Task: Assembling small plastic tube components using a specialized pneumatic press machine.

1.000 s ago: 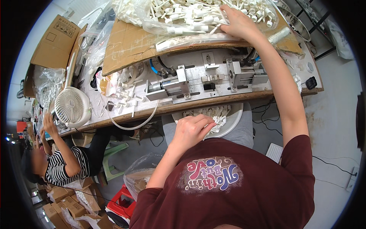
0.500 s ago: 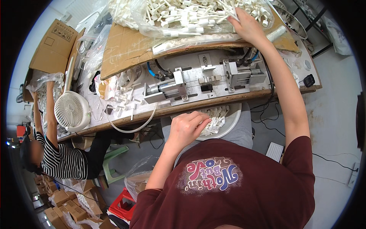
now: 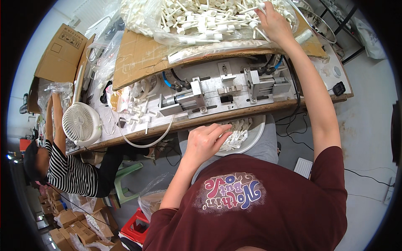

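Note:
At the far right of a heap of white plastic parts, thin stems with small cup-like ends, my right hand pinches one white plastic part between thumb and fingers. Another stem sticks out just below that hand. My left hand hovers at the left rim of a round white bowl on my lap. Its fingers are bent together, and whatever they may hold is hidden. Small white pieces lie in the bowl. Between heap and bowl sits a metal clamping fixture on the bench.
A cardboard sheet under the heap overhangs the fixture. Left are loose white parts, a clear hose and a white fan. Black cables drop over the bench edge. A co-worker in a striped shirt reaches into a box.
My right hand has shifted slightly farther away over the heap, and the white part now shows at its fingertips. My left hand has stayed by the bowl. The co-worker's arms have moved slightly.

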The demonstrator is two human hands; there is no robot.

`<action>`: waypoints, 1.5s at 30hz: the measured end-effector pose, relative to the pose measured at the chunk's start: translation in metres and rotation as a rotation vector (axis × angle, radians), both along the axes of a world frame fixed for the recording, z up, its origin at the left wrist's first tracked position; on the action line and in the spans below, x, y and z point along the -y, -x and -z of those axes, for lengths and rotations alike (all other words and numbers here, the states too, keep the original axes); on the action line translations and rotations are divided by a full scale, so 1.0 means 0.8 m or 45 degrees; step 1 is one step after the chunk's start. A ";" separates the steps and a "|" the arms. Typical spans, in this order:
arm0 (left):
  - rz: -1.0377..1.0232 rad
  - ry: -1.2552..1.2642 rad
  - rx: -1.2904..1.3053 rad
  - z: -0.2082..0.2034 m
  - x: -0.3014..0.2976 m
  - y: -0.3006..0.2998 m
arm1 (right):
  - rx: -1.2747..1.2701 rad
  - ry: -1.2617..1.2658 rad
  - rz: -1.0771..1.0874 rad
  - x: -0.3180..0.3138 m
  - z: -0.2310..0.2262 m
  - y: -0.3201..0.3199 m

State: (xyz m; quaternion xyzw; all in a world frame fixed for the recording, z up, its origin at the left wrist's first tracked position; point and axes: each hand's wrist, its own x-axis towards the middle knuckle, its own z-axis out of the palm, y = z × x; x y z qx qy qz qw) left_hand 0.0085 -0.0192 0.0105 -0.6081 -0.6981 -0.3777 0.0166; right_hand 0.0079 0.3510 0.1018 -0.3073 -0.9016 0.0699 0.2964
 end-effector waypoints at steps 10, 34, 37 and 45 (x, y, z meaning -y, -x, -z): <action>0.072 -0.159 -0.019 -0.024 -0.031 -0.008 | -0.078 -0.190 0.111 0.018 -0.016 -0.006; -0.244 -0.343 -0.057 -0.040 -0.065 -0.021 | -0.230 0.354 -0.427 0.251 0.089 -0.122; -0.254 -0.304 -0.024 -0.040 -0.055 -0.013 | -0.234 0.504 -0.479 0.251 0.096 -0.132; -0.360 -0.182 -0.034 -0.036 -0.037 0.007 | -0.283 1.051 -0.565 0.255 0.099 -0.144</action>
